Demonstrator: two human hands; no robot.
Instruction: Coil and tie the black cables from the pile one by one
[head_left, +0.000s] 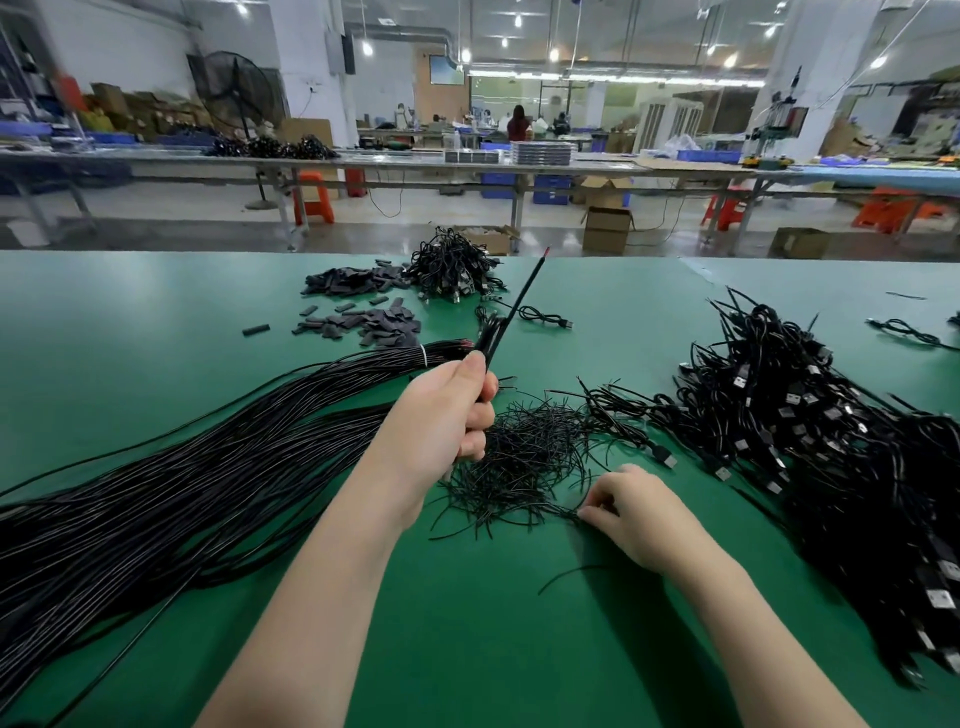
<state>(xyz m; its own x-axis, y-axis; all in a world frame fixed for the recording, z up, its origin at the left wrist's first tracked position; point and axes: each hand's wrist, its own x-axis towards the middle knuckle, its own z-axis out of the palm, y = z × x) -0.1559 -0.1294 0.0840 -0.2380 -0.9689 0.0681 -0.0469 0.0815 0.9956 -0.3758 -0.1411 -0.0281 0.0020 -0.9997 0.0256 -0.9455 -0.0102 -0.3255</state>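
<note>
- On the green table (156, 312), head view, our landmark is the little heap of short black ties (524, 457) sitting dead centre, so everything below is placed off that.
- Our left hand (447, 415) is just left of the heap, fingers curled tight round a black cable (511, 312); the cable's free end pokes up and away from the heap, with a reddish tip.
- Our right hand (631, 512) is at the near right edge of the heap, fingertips pinched together on one of the ties, rest of the fingers curled in.
- Left of the heap is the big pile of long black cables (182, 467), fanned across the table, with a white band (423, 356) round the bunch at its far end.
- Right of the heap there's a big mound of coiled cables with USB plugs (810, 431).
- Beyond the heap, a smaller mound of coiled cables (452, 270), and just left of that some flat dark grey pieces (363, 301), can't tell what they are.
</note>
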